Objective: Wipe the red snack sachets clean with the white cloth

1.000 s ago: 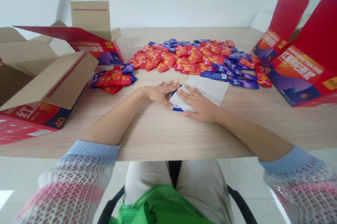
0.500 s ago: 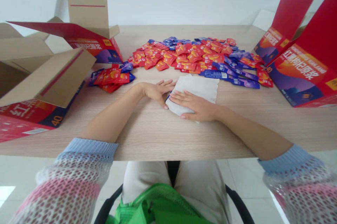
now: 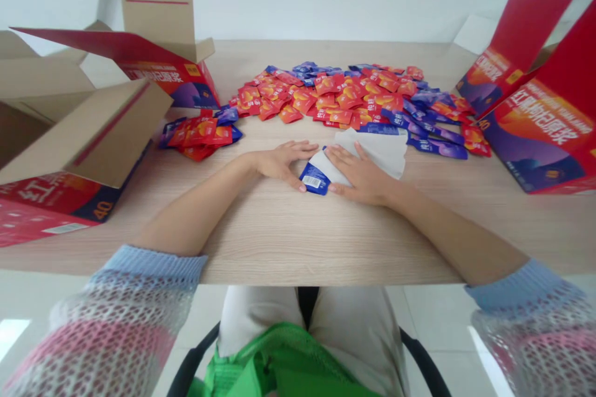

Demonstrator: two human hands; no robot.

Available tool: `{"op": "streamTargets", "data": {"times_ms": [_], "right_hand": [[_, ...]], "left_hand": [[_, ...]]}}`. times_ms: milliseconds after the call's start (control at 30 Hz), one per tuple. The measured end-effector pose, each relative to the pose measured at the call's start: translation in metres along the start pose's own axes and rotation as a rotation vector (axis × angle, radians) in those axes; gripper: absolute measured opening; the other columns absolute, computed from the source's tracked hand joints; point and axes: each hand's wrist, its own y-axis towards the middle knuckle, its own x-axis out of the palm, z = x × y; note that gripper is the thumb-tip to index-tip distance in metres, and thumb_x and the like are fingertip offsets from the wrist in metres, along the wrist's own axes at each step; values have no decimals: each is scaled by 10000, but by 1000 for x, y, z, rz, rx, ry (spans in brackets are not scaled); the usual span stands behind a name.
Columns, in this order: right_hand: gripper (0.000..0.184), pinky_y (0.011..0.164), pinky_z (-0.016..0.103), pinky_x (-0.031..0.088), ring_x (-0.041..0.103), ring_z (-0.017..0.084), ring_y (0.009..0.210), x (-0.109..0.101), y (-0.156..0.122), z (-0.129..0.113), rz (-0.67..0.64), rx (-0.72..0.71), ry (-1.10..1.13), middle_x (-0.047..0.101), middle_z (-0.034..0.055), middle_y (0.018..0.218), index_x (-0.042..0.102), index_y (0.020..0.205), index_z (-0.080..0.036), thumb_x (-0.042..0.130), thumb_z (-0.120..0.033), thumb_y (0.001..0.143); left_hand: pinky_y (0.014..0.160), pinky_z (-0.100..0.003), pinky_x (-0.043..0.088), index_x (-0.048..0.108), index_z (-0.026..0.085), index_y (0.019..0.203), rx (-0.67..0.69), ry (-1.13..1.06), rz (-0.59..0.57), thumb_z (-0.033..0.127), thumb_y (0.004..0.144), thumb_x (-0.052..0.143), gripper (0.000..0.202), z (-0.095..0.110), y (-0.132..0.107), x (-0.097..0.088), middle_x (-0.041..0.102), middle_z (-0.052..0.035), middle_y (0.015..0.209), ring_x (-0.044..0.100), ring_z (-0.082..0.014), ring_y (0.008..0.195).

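Note:
A blue sachet (image 3: 315, 179) with a white barcode label lies flat on the table between my hands. My left hand (image 3: 283, 164) rests at its left side, fingers spread and thumb tip at the sachet's edge. A thin white cloth (image 3: 384, 150) covers the sachet's right part. On top of this cloth lies my right hand (image 3: 356, 176), flat with its fingers stretched out, pressing it down; the thumb is near the sachet's right end. Beyond my hands spreads a large heap of red and blue sachets (image 3: 344, 95). To the left is a smaller pile of sachets (image 3: 200, 134).
Open cardboard boxes stand on both sides: a near left box (image 3: 60, 198), a back left box (image 3: 186, 83), a back right box (image 3: 487, 71) and a near right box (image 3: 540, 130). The wooden table (image 3: 279, 248) ends just before my lap.
My right hand has slid to the right with the white cloth, uncovering the barcode end of the blue sachet. My left hand has stayed nearly in place beside it.

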Motion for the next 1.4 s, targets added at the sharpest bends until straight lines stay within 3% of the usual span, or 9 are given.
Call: {"op": "streamTargets", "data": {"times_ms": [233,433,633,733,933,1000,1133,1300,1400], "right_hand": [[926,1172,541,95,116,282,1469,-3,-7,-42,-42,-295,163,176,188,1576,109,1533,-98,402,-679,875],[794,1177,528,95,134,252,1468,-6,-3,-34,-71,-360,328,215,135,1578,131,1538,-178,419,-586,921],[764,1177,530,89,149,245,1467,-6,0,-28,-65,-368,380,231,122,1574,169,1531,-199,433,-575,920],[645,1175,536,74,170,231,1463,-6,3,-25,-62,-320,415,271,99,1564,227,1519,-226,321,-547,967],[620,1103,578,-217,158,222,1466,-4,8,-8,30,-167,382,308,44,1556,219,1514,-289,6,-523,981],[650,1108,588,-195,122,230,1472,-2,9,-5,22,-168,340,274,53,1570,192,1522,-272,6,-558,968],[775,1160,564,1,90,263,1475,0,5,-13,-10,-200,271,161,140,1588,124,1534,-151,158,-647,940],[707,1051,576,-285,223,273,1447,-6,-6,-38,11,-279,320,287,86,1560,122,1537,-263,36,-630,939],[751,1033,551,-322,226,271,1446,-9,-8,-43,-7,-300,376,288,83,1562,129,1537,-268,-21,-651,909]], "left_hand": [[1153,-496,34,231,301,1525,31,31,66,635,655,725,1055,1,-1,8,161,-80,1604,100,-314,1464],[1159,-466,-15,179,221,1535,5,47,28,635,686,678,1068,-2,0,8,104,-122,1609,18,-291,1474],[1160,-452,-29,100,194,1545,-21,46,-44,648,684,656,1120,1,1,3,40,-134,1611,-36,-271,1475],[1156,-477,-32,73,196,1548,-53,42,-88,636,674,674,1149,5,2,0,18,-131,1611,-48,-286,1472],[1135,-540,-57,86,265,1547,-60,16,-145,647,667,703,1140,7,4,-4,-42,-92,1611,-107,-323,1459],[1131,-549,-56,123,274,1543,-57,-2,-133,654,667,707,1120,6,5,-4,-36,-92,1611,-105,-326,1459],[1139,-539,-40,156,257,1540,-52,-27,-77,646,661,718,1113,5,4,-2,-4,-103,1612,-71,-315,1467],[1141,-535,-56,72,262,1550,-37,-31,-46,617,689,698,1123,6,1,1,-5,-94,1614,-82,-311,1465],[1149,-502,-65,33,235,1553,-24,-19,-58,614,690,697,1153,5,-1,-1,-39,-102,1610,-120,-303,1459]]}}
